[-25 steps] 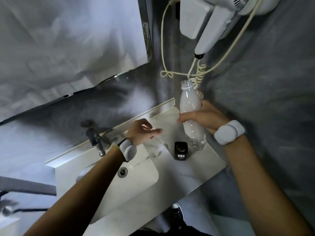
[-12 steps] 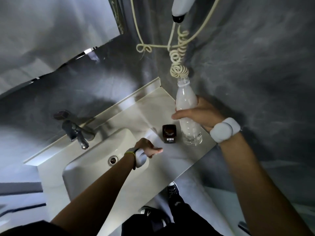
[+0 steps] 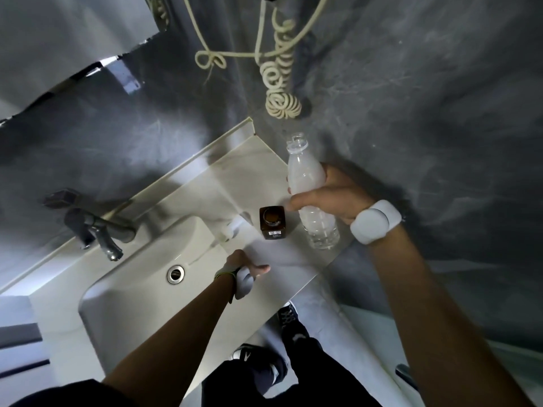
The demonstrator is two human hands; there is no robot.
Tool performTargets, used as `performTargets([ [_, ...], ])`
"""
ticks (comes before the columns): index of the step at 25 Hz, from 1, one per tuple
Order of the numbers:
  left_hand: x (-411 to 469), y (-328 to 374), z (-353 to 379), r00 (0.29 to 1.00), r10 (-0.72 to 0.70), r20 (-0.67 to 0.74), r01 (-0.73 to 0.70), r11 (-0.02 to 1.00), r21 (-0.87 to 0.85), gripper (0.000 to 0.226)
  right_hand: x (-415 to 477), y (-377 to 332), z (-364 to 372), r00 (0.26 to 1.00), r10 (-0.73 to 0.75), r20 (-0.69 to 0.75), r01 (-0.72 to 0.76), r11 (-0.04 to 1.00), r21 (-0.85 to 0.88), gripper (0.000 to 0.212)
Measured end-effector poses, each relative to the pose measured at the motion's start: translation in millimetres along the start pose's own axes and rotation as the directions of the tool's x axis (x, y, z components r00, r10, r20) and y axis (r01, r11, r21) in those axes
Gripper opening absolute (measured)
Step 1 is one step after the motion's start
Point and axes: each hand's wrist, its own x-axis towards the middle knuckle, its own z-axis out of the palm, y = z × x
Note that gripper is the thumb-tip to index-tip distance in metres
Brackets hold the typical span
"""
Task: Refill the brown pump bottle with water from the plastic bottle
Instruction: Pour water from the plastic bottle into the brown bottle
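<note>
Since a second ago the left hand (image 3: 245,267) has drawn back to the desk (image 3: 293,268) edge, loosely curled and empty, while the right hand (image 3: 332,195) grips the uncapped plastic bottle (image 3: 308,183) just beside the open brown bottle (image 3: 272,223), whose narrow mouth may cause spilling.

Right hand (image 3: 332,198) curled in a grip, left hand (image 3: 245,264) low, fingers tucked.

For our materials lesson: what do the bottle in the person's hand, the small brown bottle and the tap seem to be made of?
Plastic bottle: thin clear plastic, ribbed, contents showing through.
Brown bottle: dark amber, glossy; glass or hard plastic, unclear.
Tap: metal by its grey sheen.
</note>
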Motion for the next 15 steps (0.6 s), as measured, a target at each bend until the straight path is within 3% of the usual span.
performTargets([
  [5,1.5,-0.8,8.0,0.997,0.006,-0.07,-0.003,0.999,0.046,0.062,2.8,2.7,-1.4,1.0,-0.018,0.011,0.018,1.0,0.012,0.067],
  [10,0.1,0.5,4.6,0.998,0.038,-0.041,-0.038,0.999,-0.004,0.055,6.0,4.3,-2.5,1.0,-0.003,0.015,0.003,1.0,0.008,0.066],
  [13,-4.0,-0.3,-4.9,0.994,0.044,0.096,-0.049,0.998,0.05,0.044,8.5,1.8,-2.5,1.0,-0.003,0.028,0.003,1.0,0.001,0.063],
  [15,-7.6,-0.6,-15.2,0.993,0.036,0.117,-0.034,0.999,-0.019,0.036,10.3,-2.6,-3.5,0.999,-0.011,0.032,0.011,1.0,0.005,0.06],
])
